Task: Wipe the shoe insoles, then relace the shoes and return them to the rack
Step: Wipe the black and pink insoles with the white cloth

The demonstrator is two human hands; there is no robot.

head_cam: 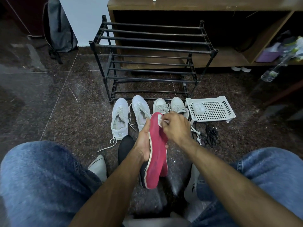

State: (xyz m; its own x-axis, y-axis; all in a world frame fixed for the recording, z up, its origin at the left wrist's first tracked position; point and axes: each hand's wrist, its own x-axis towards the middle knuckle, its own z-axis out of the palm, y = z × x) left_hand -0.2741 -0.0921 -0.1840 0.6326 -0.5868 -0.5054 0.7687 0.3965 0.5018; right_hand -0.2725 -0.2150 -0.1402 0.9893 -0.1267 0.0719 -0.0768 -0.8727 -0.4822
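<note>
The left hand (144, 141) holds a red insole (156, 149) from below, its grip curled round the insole's left edge, fingertips showing at the right edge. The insole stands tilted, toe end up and away from the person, heel end down between the knees. The right hand (176, 126) pinches a small white wipe (159, 119) and presses it on the insole near the toe end.

On the floor (65, 104) beyond the hands stand four white shoes in a row, toes toward a black rack (152, 63). The left pair (129, 115) has loose laces trailing on the floor; the right pair (170, 106) is partly hidden behind the hands. The rack stands just behind the shoes, in front of a wooden cabinet (180, 5). A white basket (211, 108) lies right of the shoes, with a pale packet in its near left corner. Black laces (209, 136) lie tangled on the floor in front of the basket. A grey backpack (59, 27) leans at the wall, far left. The person wears blue jeans (41, 177)
</note>
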